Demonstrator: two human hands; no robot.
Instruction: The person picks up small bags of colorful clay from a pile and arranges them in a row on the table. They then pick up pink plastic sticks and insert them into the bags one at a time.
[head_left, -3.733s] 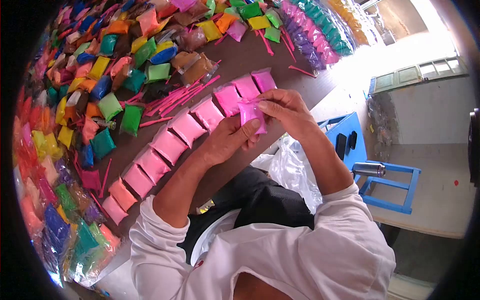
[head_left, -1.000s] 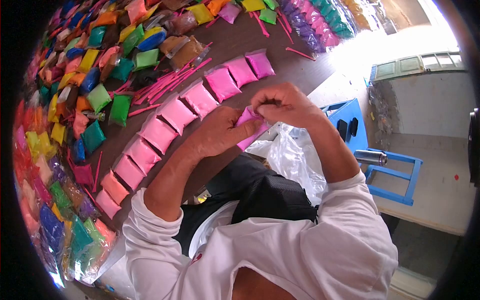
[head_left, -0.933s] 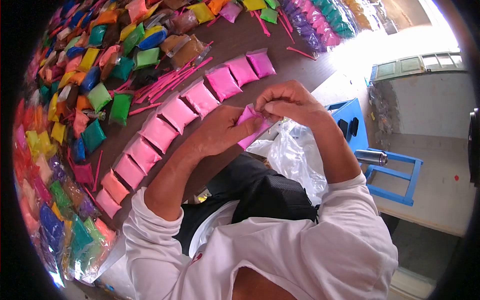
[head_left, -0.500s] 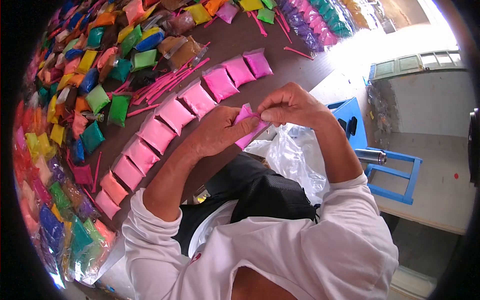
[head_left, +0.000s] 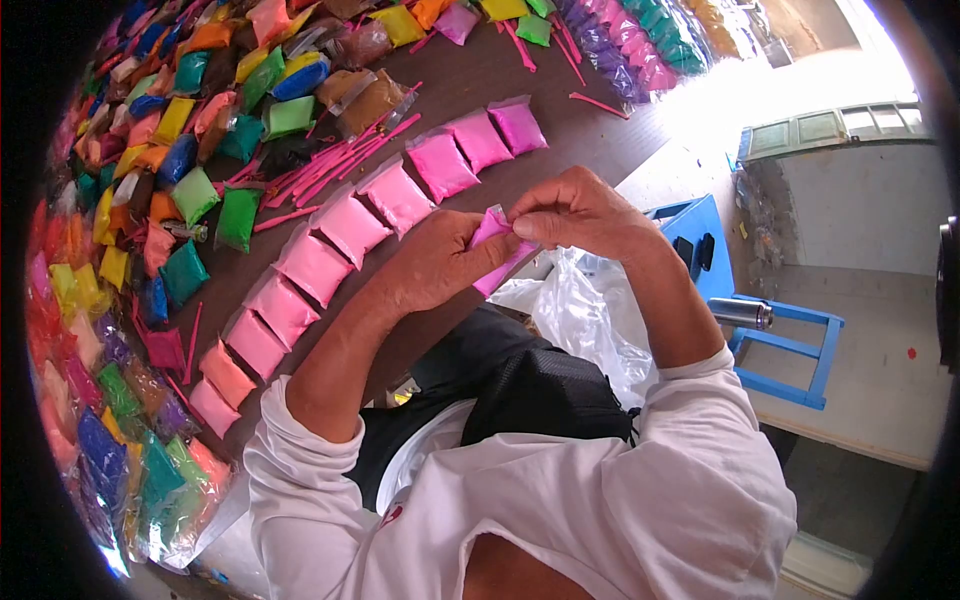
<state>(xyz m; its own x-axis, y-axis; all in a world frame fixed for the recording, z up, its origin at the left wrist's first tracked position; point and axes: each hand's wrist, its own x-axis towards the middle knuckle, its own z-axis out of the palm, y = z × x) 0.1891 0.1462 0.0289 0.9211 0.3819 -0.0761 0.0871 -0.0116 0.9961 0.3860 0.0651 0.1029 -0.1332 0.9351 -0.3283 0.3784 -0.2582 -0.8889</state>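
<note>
A small purple-pink packet (head_left: 492, 252) is held up between both hands, over the table's near edge. My left hand (head_left: 437, 262) grips its body, the thumb lying across the front. At the packet's upper right side, my right hand (head_left: 560, 213) pinches its edge between thumb and fingers. Just beyond the hands a curved row of filled packets lies on the dark table (head_left: 590, 140), with a magenta packet (head_left: 516, 125) at its far end, pale pink ones such as this pink packet (head_left: 395, 197) along the middle, and an orange-pink packet (head_left: 228, 373) near the other end.
Many coloured packets (head_left: 183, 160) are heaped at the left, beside pink plastic strips (head_left: 345, 160). A clear plastic bag (head_left: 590, 315) hangs below the hands. At the right are a blue stool (head_left: 825, 360) and a metal flask (head_left: 742, 313). More bagged packets (head_left: 640, 45) lie at the far edge.
My right hand has shifted slightly left and its fingers have moved closer over the packet's edge. My left hand has barely moved and keeps its grip.
</note>
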